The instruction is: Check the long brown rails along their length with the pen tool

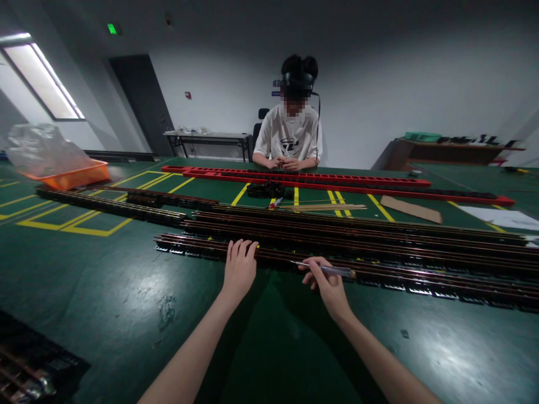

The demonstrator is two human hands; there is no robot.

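Observation:
My right hand [324, 280] grips a screwdriver [334, 270] with a clear handle, its thin shaft pointing left at the nearest long black strip [391, 276]. Copper-coloured rods run along that strip. Flat on the same strip, further left, rests my left hand [242, 255], its fingers stretched out over the near row. Several similar strips [295, 224] lie side by side just beyond, stretching off to the right. Whether the screwdriver's tip touches the strip, I cannot tell.
Across the green table [126, 297] a person [288, 134] in a white shirt sits behind long red racks [337, 182]. An orange basket [80, 175] with plastic bags stands far left. Cardboard [410, 209], paper [497, 216] and a black bundle [265, 189] lie beyond the strips.

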